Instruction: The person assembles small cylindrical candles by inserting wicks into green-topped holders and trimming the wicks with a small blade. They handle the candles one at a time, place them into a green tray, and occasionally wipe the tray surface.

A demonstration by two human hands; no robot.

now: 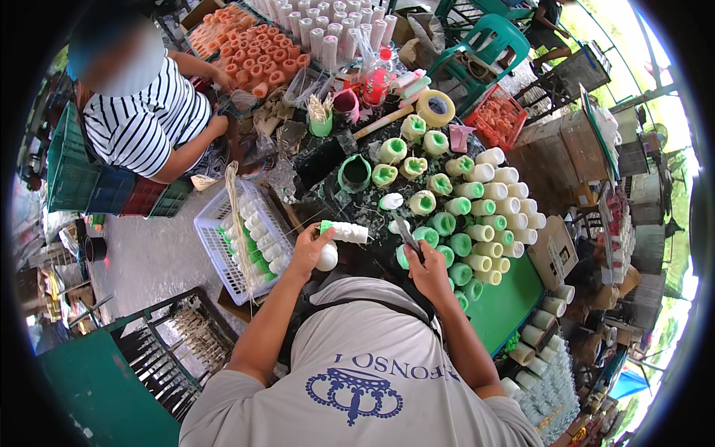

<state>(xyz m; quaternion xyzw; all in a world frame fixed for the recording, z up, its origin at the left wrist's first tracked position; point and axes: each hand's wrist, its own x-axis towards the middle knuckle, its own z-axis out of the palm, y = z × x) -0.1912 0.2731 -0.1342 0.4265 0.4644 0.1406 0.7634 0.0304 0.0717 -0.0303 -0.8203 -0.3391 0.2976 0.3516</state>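
My left hand [307, 252] is wrapped round one end of a white candle with a green end [348, 232], held roughly level over the dark table edge. A rounded white object [326, 258] shows just below it; I cannot tell whether my fingers touch it. My right hand [430, 274] grips a knife [405, 232], its blade pointing up and away, apart from the candle. Beyond the knife stand a small white piece [391, 201] and several hollow green and cream wax cylinders [444, 223]. A dark opening shows in a green-rimmed pot [354, 174] farther off.
Left of me, a pale plastic basket [206, 223] holds white and green candles with long wick strings [237, 216] across them. A tape roll [435, 108], a red bottle [377, 83] and a stick-filled green cup [320, 123] stand farther back. A person in stripes [145, 119] sits at left.
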